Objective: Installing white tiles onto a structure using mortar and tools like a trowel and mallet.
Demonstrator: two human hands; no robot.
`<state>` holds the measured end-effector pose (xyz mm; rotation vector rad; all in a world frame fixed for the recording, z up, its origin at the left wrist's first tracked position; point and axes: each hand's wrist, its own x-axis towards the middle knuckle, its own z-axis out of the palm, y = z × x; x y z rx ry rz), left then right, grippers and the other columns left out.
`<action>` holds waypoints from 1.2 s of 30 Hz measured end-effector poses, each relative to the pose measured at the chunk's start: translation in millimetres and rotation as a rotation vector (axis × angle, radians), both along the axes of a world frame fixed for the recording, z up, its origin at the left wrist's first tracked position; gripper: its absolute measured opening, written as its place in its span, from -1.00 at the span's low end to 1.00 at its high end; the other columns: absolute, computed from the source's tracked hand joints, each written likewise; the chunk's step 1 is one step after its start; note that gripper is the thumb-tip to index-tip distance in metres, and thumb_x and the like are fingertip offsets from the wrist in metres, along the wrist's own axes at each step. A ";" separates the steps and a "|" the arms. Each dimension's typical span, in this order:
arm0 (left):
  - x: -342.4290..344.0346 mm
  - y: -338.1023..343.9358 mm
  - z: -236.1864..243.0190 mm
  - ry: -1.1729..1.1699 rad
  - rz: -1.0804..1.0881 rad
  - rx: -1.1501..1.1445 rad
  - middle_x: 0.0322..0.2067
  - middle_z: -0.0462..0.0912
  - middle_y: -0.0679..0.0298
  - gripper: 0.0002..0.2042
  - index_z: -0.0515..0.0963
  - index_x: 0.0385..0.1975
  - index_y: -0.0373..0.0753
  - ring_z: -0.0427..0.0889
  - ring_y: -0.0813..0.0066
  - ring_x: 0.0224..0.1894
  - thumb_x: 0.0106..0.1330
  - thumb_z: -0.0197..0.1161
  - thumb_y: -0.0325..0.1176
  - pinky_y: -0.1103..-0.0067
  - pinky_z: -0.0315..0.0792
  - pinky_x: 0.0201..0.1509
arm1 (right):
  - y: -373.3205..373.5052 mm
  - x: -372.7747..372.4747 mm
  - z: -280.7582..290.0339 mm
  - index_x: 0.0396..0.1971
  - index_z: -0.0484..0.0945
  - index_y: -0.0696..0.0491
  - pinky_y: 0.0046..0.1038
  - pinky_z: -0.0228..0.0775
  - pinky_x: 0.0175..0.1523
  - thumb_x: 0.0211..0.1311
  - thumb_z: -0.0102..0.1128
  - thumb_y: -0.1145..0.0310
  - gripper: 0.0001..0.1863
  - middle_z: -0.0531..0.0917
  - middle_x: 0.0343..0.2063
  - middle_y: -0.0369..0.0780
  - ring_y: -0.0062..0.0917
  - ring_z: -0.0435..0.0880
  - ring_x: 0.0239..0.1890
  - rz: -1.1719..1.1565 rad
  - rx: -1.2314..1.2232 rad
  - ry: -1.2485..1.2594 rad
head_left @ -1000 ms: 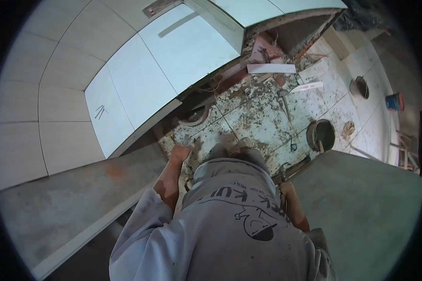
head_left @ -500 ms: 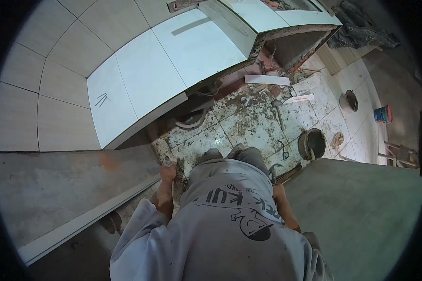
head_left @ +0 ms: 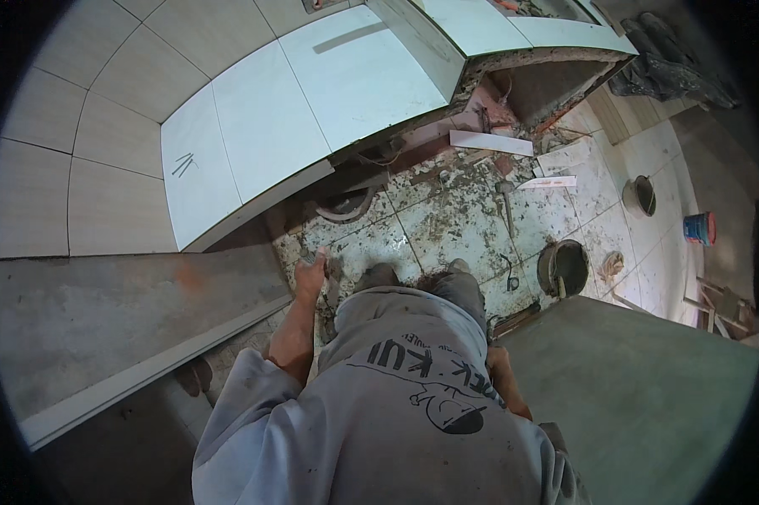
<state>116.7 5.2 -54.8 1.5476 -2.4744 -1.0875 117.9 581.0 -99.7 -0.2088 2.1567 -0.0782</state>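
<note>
My left hand [head_left: 310, 271] hangs low beside my left leg, fingers closed at its tip round a small greyish thing I cannot make out. It is over the debris-strewn tile floor [head_left: 384, 244]. My right hand [head_left: 499, 362] rests close against my right hip, near the edge of a grey-green wall or panel; its fingers are mostly hidden. A long dark strip [head_left: 517, 320] lies by that edge. Ahead of my feet lie a hammer-like tool [head_left: 506, 202] with a long handle and a small dark tool with a cord [head_left: 511, 276].
A white-tiled counter [head_left: 270, 109] runs along the left and front, with a round-rimmed basin [head_left: 346, 210] under it. Toward the right stand a mortar-stained bucket [head_left: 562, 268], a smaller bucket [head_left: 639, 196] and a blue-red tub [head_left: 699, 228]. White tile strips [head_left: 490, 142] lie ahead.
My left hand has moved forward and slightly right. My feet have shifted, and the view has turned a little. A curved metal thing near my right hand no longer shows.
</note>
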 end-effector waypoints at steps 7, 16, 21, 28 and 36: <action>-58.5 69.6 38.5 0.223 0.386 0.344 -0.57 0.57 0.08 -0.35 0.53 -0.49 -0.53 0.60 0.27 -0.47 0.20 0.19 0.17 0.41 0.47 -0.31 | 60.6 -72.4 -25.2 -0.38 0.65 0.05 -0.18 0.50 -0.21 -0.03 0.08 0.16 -0.68 0.66 -0.40 0.01 -0.08 0.65 -0.27 0.193 0.039 -0.082; -174.9 237.6 94.8 0.168 0.000 0.919 -0.53 0.62 0.16 -0.57 0.55 -0.40 -0.34 0.64 0.38 -0.50 0.31 0.17 0.02 0.47 0.58 -0.40 | 20.9 -207.6 58.4 -0.41 0.61 0.14 -0.30 0.48 -0.27 -0.11 0.18 0.38 -0.78 0.62 -0.52 -0.06 -0.19 0.62 -0.43 -0.729 -0.630 -0.084; -199.2 281.4 62.3 0.045 0.042 1.075 -0.41 0.61 0.17 -0.51 0.52 -0.31 -0.34 0.67 0.34 -0.37 0.29 0.15 0.10 0.44 0.62 -0.31 | -65.5 -242.9 62.6 -0.19 0.58 0.15 -0.48 0.47 -0.24 0.21 0.11 0.35 -0.76 0.66 -0.30 -0.19 -0.52 0.63 -0.28 -1.176 -0.929 -0.533; -243.3 268.4 -25.7 0.092 -0.049 1.020 -0.34 0.63 0.17 -0.41 0.52 -0.32 -0.34 0.64 0.36 -0.32 0.22 0.15 0.22 0.41 0.62 -0.26 | -123.8 -271.2 2.5 -0.09 0.53 0.15 -0.52 0.43 -0.31 0.18 0.18 0.28 -0.66 0.63 -0.36 -0.24 -0.57 0.59 -0.39 -0.955 -0.934 -0.706; -224.5 138.8 -153.3 0.654 0.411 0.797 -0.26 0.61 0.24 -0.49 0.47 -0.13 -0.25 0.59 0.46 -0.23 0.39 -0.06 0.14 0.55 0.48 -0.21 | -91.3 -385.7 -147.5 -0.12 0.48 0.17 -0.46 0.31 -0.43 0.06 0.24 0.33 -0.62 0.55 -0.48 -0.25 -0.51 0.50 -0.51 -0.391 -0.754 0.171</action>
